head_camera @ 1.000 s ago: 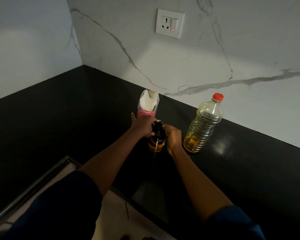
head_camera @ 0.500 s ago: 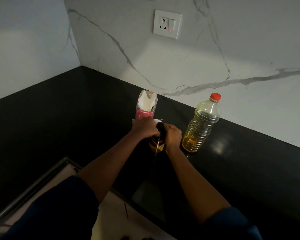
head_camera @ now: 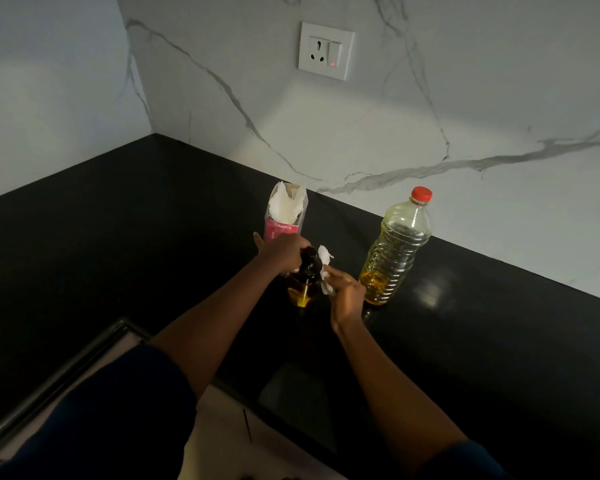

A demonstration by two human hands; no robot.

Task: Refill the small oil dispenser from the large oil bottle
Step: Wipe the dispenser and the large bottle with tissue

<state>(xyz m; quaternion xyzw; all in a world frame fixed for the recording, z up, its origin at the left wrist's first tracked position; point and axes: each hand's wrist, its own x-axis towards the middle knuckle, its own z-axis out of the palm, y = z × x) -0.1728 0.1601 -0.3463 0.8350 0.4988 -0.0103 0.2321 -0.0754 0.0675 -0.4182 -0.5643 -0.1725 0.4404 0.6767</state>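
- The small dispenser [head_camera: 303,278] is stood upright on the black counter [head_camera: 118,237], just in front of the pink tissue box [head_camera: 284,216] and to the left of the big oil bottle [head_camera: 397,251].
- The dispenser's dark top is gripped from above by the left hand [head_camera: 283,252], the fingers being closed round it.
- A crumpled white tissue [head_camera: 326,271] is pinched in the right hand [head_camera: 347,296] and pressed against the dispenser's right side, near the neck.
- The step in hand is judged to be a wipe of the dispenser, or a turning of its top with the tissue as a help; which of the two cannot be told.
- Only a little yellow oil is seen at the bottom of the dispenser, so the refill is judged not yet done.
- The oil bottle is untouched, its red cap [head_camera: 421,194] on, and oil is left only in its lower part.
- For the next move, the dispenser's top would have to be taken off and set down, and the tissue put aside, so that a hand is freed for the red cap.
- A steady hold on the dispenser will be called for, since its glass may be slippery with oil.
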